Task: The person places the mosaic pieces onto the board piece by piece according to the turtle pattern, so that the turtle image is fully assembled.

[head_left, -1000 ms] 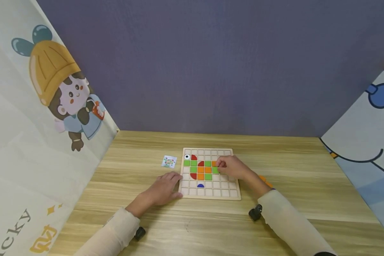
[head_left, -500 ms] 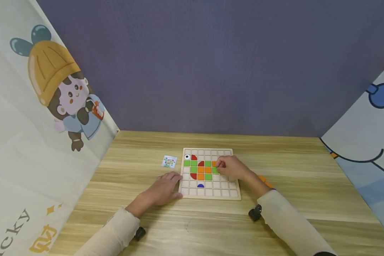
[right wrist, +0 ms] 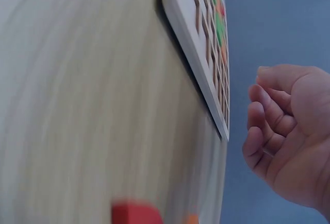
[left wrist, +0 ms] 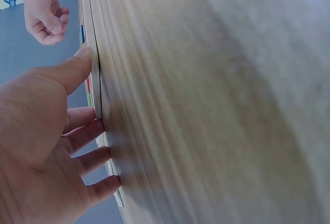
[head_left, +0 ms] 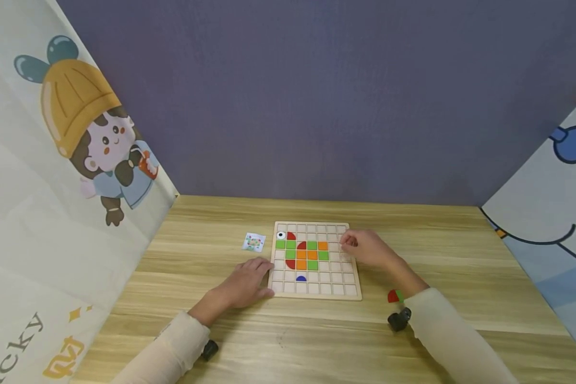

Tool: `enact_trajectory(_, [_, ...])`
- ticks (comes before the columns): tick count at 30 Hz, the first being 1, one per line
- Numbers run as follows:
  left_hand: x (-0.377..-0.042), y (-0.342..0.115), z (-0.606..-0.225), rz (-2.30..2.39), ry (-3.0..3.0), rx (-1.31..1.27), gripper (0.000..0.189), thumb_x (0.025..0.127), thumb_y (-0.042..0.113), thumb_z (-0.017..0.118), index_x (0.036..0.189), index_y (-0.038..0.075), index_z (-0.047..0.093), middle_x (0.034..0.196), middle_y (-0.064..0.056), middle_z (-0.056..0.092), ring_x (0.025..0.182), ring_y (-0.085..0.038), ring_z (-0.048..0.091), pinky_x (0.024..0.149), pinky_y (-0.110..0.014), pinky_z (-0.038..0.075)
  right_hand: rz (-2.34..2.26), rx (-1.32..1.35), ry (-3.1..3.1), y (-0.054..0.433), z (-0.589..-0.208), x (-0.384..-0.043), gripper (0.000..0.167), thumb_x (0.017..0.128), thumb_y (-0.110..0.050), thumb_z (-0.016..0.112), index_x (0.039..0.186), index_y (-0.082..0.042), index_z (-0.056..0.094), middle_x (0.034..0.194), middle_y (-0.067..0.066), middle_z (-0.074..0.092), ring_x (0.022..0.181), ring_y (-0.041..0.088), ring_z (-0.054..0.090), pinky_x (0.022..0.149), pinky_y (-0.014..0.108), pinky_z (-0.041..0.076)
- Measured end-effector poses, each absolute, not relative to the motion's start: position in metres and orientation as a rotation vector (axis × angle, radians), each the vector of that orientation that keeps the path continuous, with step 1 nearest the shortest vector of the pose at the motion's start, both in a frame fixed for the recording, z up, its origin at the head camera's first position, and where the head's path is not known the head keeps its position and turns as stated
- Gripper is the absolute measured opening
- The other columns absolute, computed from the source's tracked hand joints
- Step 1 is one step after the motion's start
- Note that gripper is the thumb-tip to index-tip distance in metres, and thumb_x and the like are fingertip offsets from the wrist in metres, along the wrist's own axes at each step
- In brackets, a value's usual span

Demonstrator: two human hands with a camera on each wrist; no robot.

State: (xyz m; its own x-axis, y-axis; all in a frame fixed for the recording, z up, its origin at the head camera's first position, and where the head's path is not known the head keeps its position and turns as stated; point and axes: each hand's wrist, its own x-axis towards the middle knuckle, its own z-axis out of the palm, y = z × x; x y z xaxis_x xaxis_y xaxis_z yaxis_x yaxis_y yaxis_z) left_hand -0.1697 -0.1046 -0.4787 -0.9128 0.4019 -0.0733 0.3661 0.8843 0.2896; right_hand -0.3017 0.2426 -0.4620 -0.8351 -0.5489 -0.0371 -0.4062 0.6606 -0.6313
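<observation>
A wooden grid board (head_left: pixel 338 288) lies on the table, with green, orange and red tiles set in its squares. An eye tile (head_left: pixel 280 235) sits at its upper left, and a blue half-round tile (head_left: pixel 301 278) is lower down. My left hand (head_left: pixel 246 282) rests at the board's left side, its thumb and fairly straight fingers touching the edge in the left wrist view. Above the board's right edge is my right hand (head_left: pixel 367 248). In the right wrist view, this right hand (right wrist: pixel 291 126) has loosely curled fingers with nothing between them.
A small picture card (head_left: pixel 254 242) lies left of the board. Right of the board, a red quarter-round tile (head_left: pixel 392 296) and a green tile (head_left: pixel 400 295) lie beside the right sleeve (head_left: pixel 441 325). A dark blue panel (head_left: pixel 317 106) stands behind the table (head_left: pixel 288 341).
My right hand has moved right, off the orange and green tiles at the right of the pattern. Its forearm now uncovers the red and green tiles. My left hand has stayed put.
</observation>
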Motion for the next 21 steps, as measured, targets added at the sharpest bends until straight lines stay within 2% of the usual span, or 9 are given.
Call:
enact_trajectory(11, [-0.178,-0.106,-0.477,0.41,2.92,0.546,0.066,0.095,0.042,0.07,0.145,0.004,0.05,0.15,-0.016,0.049,0.141,-0.038,0.046,0.113,-0.06,0.041,-0.893,-0.781,2.709,0.285,-0.459,-0.324,0.015,0.1,-0.017,0.065,0.109,-0.008,0.071,0.099,0.005,0.071,0.09,0.02,0.063,0.077,0.036,0.055])
enact_trajectory(17, [-0.177,-0.107,-0.476,0.414,2.924,0.563,0.066,0.095,0.042,0.069,0.145,0.004,0.05,0.149,-0.016,0.05,0.14,-0.037,0.046,0.112,-0.06,0.042,-0.834,-0.734,2.68,0.303,-0.457,-0.316,0.018,0.101,-0.024,0.065,0.11,-0.01,0.069,0.102,0.004,0.07,0.093,0.018,0.063,0.081,0.037,0.056])
enact_trajectory(21, [-0.177,-0.108,-0.475,0.419,2.924,0.574,0.065,0.096,0.042,0.069,0.145,0.004,0.05,0.148,-0.016,0.05,0.14,-0.037,0.047,0.113,-0.059,0.041,-0.806,-0.751,2.681,0.313,-0.455,-0.311,0.016,0.1,-0.021,0.066,0.109,-0.009,0.069,0.099,0.003,0.071,0.09,0.016,0.063,0.08,0.036,0.055])
